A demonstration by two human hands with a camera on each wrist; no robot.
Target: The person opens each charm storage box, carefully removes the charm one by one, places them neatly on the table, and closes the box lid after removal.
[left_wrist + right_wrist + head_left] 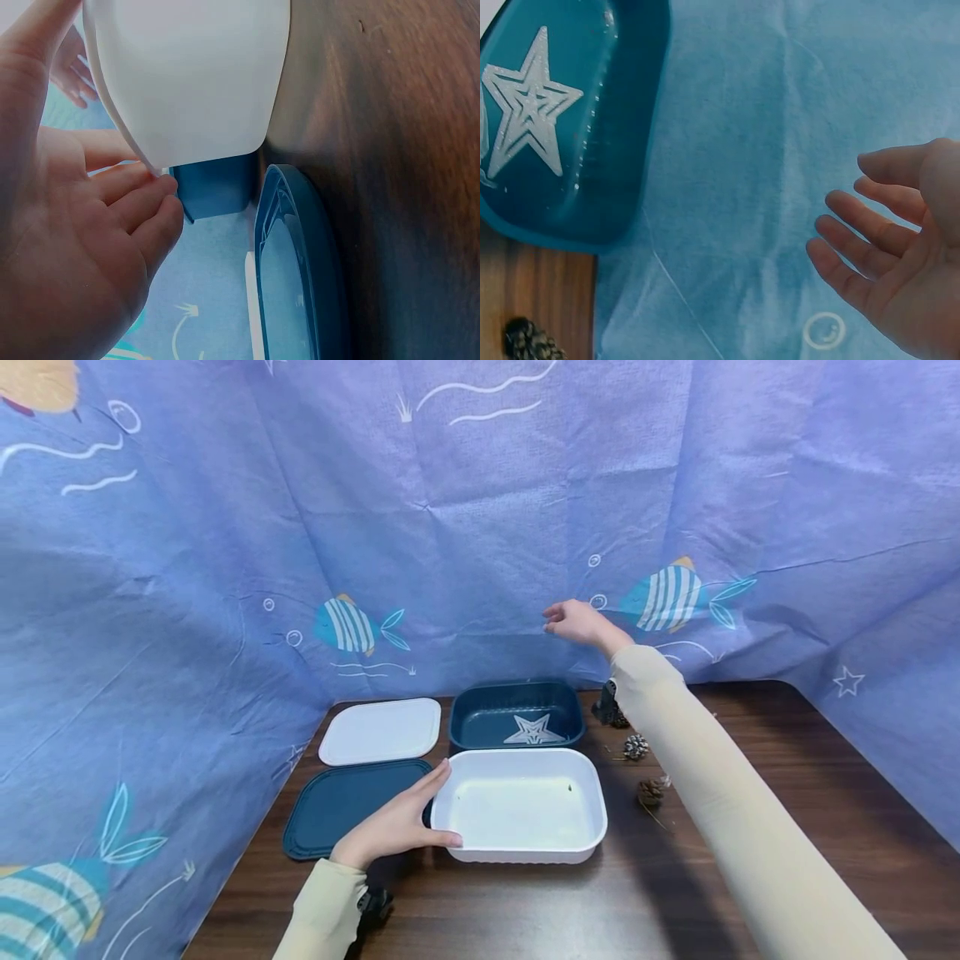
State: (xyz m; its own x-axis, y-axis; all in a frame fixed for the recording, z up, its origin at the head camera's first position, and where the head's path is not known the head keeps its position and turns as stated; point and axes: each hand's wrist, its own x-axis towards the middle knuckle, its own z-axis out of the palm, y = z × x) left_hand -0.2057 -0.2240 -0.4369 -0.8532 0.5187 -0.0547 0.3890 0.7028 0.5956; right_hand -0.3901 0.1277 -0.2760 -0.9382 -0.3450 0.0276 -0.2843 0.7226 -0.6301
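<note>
Bare left hand (pixel 401 818): low, thumb and fingers spread. Bare right hand (pixel 582 622): raised, fingers loosely bent; cream fabric-sleeved right arm (pixel 697 743) extended.

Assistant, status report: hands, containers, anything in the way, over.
Left hand holds white container at its left end. Right hand raised, empty. Star decoration in blue container, behind the white one. Right sleeve hides part of table.

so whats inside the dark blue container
A white star lies inside the dark blue container. In the head view, its near wall covers the strip of floor just behind it.
</note>
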